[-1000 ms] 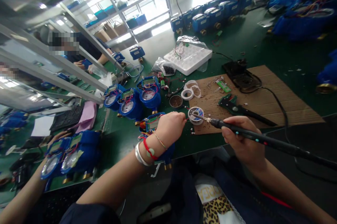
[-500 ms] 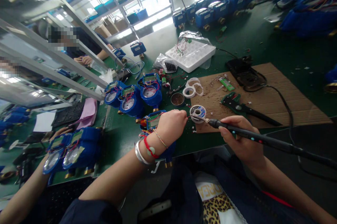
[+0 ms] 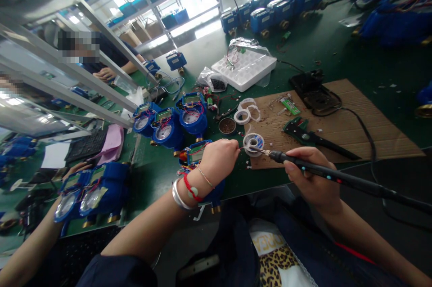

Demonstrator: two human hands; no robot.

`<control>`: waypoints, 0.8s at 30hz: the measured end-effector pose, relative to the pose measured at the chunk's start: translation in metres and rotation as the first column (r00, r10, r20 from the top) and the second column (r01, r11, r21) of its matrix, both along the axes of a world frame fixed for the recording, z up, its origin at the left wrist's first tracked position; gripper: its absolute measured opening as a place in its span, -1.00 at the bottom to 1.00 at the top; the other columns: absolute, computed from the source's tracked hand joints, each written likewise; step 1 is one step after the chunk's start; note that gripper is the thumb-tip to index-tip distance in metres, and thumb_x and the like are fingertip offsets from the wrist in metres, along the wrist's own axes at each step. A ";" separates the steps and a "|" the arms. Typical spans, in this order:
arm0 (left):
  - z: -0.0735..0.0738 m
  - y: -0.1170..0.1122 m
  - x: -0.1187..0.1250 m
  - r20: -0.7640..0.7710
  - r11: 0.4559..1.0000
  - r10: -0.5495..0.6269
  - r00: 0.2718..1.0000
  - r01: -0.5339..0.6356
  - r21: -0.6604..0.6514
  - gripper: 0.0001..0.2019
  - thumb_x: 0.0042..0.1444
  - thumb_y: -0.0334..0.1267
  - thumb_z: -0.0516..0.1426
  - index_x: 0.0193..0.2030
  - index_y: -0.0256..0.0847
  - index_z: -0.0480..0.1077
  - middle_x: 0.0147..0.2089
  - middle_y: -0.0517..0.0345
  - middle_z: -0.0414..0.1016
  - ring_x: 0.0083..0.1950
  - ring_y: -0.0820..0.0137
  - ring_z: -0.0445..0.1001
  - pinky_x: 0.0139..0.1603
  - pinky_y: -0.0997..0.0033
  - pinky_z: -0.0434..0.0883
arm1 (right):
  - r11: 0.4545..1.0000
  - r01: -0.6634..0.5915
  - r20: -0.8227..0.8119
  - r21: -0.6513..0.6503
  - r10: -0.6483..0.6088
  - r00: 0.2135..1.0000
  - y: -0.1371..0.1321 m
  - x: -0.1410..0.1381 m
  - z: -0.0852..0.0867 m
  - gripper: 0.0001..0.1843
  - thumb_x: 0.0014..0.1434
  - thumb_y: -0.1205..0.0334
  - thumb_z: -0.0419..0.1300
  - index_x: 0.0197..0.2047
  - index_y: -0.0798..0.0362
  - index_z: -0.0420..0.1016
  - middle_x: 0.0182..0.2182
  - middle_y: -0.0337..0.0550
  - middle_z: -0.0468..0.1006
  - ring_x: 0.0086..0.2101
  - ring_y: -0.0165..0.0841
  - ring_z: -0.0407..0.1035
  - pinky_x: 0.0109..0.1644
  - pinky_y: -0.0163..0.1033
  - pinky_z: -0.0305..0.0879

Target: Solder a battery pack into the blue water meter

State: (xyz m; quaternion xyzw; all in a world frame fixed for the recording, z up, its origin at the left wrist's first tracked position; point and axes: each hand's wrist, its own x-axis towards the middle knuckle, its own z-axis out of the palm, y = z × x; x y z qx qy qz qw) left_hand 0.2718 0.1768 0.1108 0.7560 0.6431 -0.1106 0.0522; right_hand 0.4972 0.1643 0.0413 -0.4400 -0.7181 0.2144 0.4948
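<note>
View from above a green workbench. The left hand, just left of centre, has thumb and forefinger pinched together on a thin red wire, the other fingers curled in. It rests over a blue water meter at the bench's near edge.

At 3 o'clock from it, the right hand is wrapped in a pen grip around a black soldering iron. The iron's tip points to 9 o'clock and meets the wire end over a solder spool; whether they touch cannot be told.

The spool sits on the near left corner of a cardboard sheet. A wire stripper lies at 2 o'clock from the spool, and three more blue meters stand at 10 o'clock from the left hand.
</note>
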 end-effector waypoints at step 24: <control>0.010 -0.023 -0.029 0.620 0.958 0.015 0.785 -0.188 0.215 -0.78 0.26 -0.12 0.08 -0.25 -0.14 0.50 -0.45 0.26 0.52 -0.44 0.46 0.46 -0.35 0.51 0.35 | 0.948 0.256 -0.453 -0.188 -0.315 0.834 0.073 0.084 -0.005 -0.69 0.23 0.02 0.22 -0.06 0.03 0.41 -0.46 -0.27 0.44 -0.57 -0.50 0.31 -0.54 -0.40 0.24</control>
